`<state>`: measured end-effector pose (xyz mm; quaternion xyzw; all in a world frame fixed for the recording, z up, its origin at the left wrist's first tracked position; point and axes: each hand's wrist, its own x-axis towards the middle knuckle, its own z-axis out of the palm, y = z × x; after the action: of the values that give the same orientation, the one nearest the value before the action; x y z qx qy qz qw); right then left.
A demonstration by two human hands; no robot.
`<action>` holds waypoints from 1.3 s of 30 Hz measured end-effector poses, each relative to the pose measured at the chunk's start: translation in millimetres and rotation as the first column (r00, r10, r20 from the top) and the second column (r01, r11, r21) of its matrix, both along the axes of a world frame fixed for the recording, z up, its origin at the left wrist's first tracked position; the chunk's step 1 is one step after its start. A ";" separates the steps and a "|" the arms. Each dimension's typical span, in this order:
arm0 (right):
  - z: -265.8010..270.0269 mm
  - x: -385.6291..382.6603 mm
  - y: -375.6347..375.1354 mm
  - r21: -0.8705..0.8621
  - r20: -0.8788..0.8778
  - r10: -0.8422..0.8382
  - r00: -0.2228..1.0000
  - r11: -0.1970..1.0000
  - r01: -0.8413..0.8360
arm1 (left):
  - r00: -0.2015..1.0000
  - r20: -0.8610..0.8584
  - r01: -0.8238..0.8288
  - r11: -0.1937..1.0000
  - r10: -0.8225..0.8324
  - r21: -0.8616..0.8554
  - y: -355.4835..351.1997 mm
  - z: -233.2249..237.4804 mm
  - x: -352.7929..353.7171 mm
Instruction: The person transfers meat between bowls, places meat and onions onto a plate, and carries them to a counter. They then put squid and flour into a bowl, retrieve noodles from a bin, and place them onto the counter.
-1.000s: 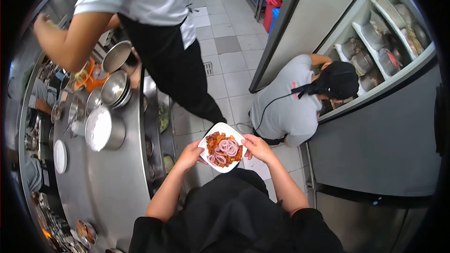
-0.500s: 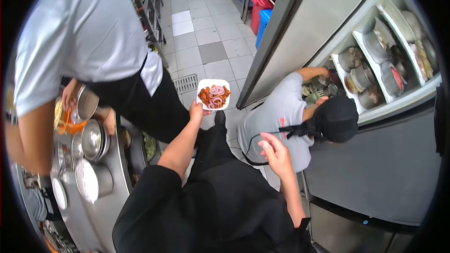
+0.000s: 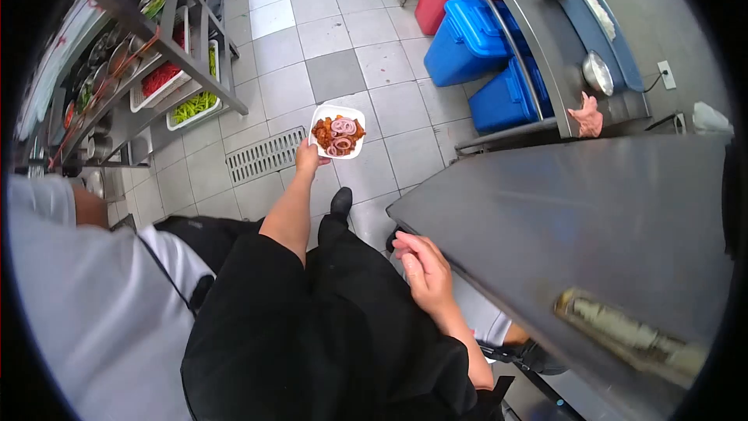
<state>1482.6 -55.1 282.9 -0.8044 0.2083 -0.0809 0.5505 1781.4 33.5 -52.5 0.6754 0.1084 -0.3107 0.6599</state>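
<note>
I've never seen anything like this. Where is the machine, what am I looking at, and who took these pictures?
There is no machine here, just a person working with bare hands. One camera, worn on that person's head, takes every picture, looking forward and down; that is why the black-clothed body fills the bottom.

The left hand holds a white dish by its near edge, over the tiled floor. On the dish is reddish-brown food topped with onion rings. The right hand is empty, its fingers loosely curled.

At upper right, a metal counter bears bowls and a long tray. Another person in a pale shirt is at left.
</note>
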 end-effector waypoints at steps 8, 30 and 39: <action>-27.2 28.5 -30.1 0.083 -0.043 -0.371 0.927 0.924 0.374 | 0.999 -0.018 -0.029 1.000 0.029 -0.006 7.4 24.0 67.4; -244.5 271.3 -199.3 -0.086 -0.491 -0.456 0.742 0.873 0.480 | 0.988 -0.035 0.149 0.985 -0.153 -0.090 -37.1 60.2 320.9; -195.4 566.5 -324.1 0.445 -0.104 -0.230 0.968 0.859 0.252 | 0.923 -0.009 0.377 0.909 -0.385 -0.179 -223.0 138.0 441.1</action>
<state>2049.1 -379.1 87.6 -0.6225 0.3331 -0.0789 0.7038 2222.5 -189.4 85.6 0.6165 -0.0384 -0.4566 0.6403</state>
